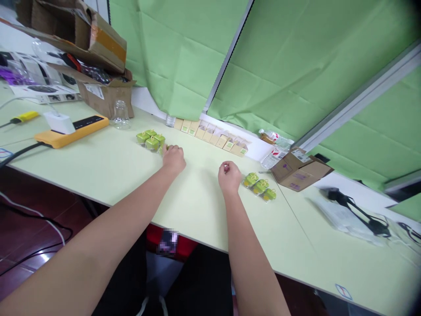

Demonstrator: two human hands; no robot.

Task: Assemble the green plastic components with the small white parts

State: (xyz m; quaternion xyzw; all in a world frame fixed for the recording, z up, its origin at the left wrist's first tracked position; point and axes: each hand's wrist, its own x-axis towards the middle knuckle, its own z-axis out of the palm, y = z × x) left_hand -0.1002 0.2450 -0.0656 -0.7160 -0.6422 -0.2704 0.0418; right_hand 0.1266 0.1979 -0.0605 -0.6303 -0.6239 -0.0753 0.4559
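My left hand (174, 159) is closed at the near right end of a cluster of small clear cups with green tops (151, 141). Its fingers are pinched around one green-topped cup (162, 149), mostly hidden behind them. My right hand (229, 176) is curled into a loose fist just above the table (194, 197); whether anything is inside cannot be made out. Just right of this fist, several more green-topped cups (260, 186) stand in a short row, with yellow-orange showing through their clear sides.
Small beige boxes (210, 134) line the wall. Clear bottles (274, 156) and a cardboard carton (297, 170) stand at right, near a black strap-like device (358, 210). Leftward are a yellow power strip (82, 131), an upturned clear jar (121, 115) and stacked cardboard boxes (108, 94).
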